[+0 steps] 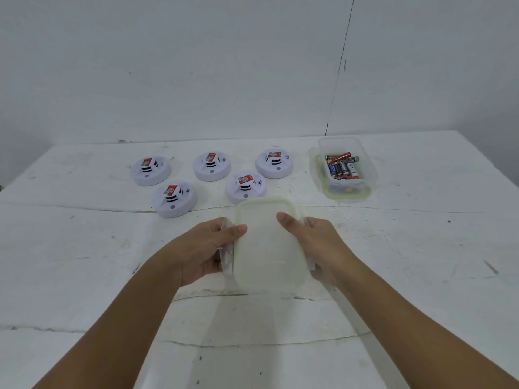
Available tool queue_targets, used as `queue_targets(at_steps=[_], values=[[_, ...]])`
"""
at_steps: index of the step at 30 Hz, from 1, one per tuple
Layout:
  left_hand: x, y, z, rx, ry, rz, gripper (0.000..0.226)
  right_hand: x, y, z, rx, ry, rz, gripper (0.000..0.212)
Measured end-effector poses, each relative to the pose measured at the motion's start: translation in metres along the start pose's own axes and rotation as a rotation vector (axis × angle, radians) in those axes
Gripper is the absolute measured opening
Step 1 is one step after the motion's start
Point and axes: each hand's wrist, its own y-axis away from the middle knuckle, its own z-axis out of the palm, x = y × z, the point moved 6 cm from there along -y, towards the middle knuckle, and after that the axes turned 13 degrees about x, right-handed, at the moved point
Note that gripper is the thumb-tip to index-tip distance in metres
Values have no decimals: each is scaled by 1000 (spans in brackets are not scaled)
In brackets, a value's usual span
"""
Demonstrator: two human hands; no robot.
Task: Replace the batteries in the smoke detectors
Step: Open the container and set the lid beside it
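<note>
Smoke detectors [211,166] number five; both hands, left hand [206,248] and right hand [317,245], grip one lidded container [268,244].

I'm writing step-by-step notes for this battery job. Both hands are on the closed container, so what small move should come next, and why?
Probably lift the lid off. The left hand and right hand grip the container's side clips, thumbs on the lid, and it is closed. The five smoke detectors sit untouched, and the open tub of batteries is already uncovered, so this second container likely needs opening first.
</note>
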Motion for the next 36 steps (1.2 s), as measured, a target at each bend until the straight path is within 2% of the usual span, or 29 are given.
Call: queue_targets(at_steps=[3,6,10,14,17,21,27,32,36], values=[[3,-1,-3,69,-53,37,43,-4,-2,-3,-15,84,-42,68],[11,2,-8,198,-160,101,42,-8,-3,-7,50,187,-81,83],[23,9,-11,337,-231,191,41,-29,12,-16,129,385,-262,62],[45,19,-10,390,-180,316,43,-46,25,-13,92,382,-404,48],[66,31,1,338,-124,383,42,-51,35,-8,7,357,-421,34],[88,49,28,223,-82,445,36,-58,46,-9,-3,292,-404,32],[93,56,64,42,-140,499,27,-65,59,-18,-77,93,-286,55],[85,46,87,-68,-230,503,29,-59,53,-34,-106,28,-220,61],[74,38,102,-108,-349,519,28,-38,33,-52,12,-38,-99,35]])
